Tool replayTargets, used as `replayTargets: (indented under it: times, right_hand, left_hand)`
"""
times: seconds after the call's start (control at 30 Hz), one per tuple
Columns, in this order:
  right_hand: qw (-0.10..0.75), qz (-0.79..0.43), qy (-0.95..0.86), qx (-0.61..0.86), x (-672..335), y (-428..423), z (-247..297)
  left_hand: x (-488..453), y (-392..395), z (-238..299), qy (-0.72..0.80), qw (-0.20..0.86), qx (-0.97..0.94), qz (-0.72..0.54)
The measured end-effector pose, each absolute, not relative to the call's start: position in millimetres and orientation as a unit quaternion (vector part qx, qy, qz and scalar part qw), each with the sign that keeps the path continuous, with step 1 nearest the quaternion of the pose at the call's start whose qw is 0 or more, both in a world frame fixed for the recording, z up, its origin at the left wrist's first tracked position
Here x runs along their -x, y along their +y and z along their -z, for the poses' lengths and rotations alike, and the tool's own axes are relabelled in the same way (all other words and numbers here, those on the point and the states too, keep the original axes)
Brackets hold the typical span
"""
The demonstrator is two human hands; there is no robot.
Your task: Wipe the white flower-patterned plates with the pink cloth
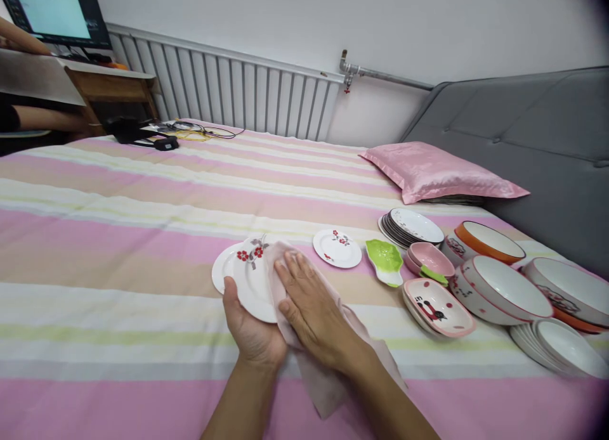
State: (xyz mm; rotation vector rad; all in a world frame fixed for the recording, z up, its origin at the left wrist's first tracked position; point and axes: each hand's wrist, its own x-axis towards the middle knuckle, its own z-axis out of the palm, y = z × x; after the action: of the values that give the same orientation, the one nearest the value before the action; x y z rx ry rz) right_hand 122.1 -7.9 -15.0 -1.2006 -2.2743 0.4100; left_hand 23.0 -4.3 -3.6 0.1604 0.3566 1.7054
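My left hand (250, 329) grips the lower edge of a white plate (252, 278) with red flowers, held above the striped bed. My right hand (309, 307) lies flat, fingers stretched, pressing a pale pink cloth (328, 376) against the plate's right side. The cloth hangs down under my right wrist. Behind the held plate, another white plate (219, 272) lies partly hidden on the bed.
To the right lie a small flowered plate (337, 248), a green leaf dish (384, 261), a plate stack (412, 227), pink dishes (438, 307) and large bowls (504, 291). A pink pillow (438, 170) rests by the grey headboard. Another person's arm (21, 44) shows far left at a desk.
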Motion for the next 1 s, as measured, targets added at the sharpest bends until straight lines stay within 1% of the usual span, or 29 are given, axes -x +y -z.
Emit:
replayTargets:
  times: [0.2,0.47,0.57,0.73,0.83,1.0]
  right_hand:
    - [0.27,-0.125,-0.82,0.489,-129.4,-2.6,16.3]
    - [0.269,-0.074,-0.821,0.499,-132.7,0.2,19.3]
    - [0.265,-0.052,-0.821,0.504,-132.1,-0.9,19.1]
    - [0.273,-0.025,-0.826,0.492,-129.9,-3.3,17.7]
    - [0.272,-0.028,-0.837,0.474,-126.9,-5.6,17.1]
    - [0.264,-0.042,-0.858,0.439,-118.7,-11.8,14.0]
  left_hand:
    - [-35.0,-13.0,4.8,0.142,0.684,-0.069,-0.712]
    - [-39.1,-15.9,4.3,0.132,0.736,-0.07,-0.661]
    - [-40.9,-16.3,7.4,0.109,0.772,-0.072,-0.623]
    - [-41.5,-16.1,15.7,0.033,0.822,-0.081,-0.562]
    - [-40.0,-15.0,19.0,-0.004,0.832,-0.089,-0.548]
    - [-36.3,-14.6,23.8,-0.013,0.827,-0.097,-0.554]
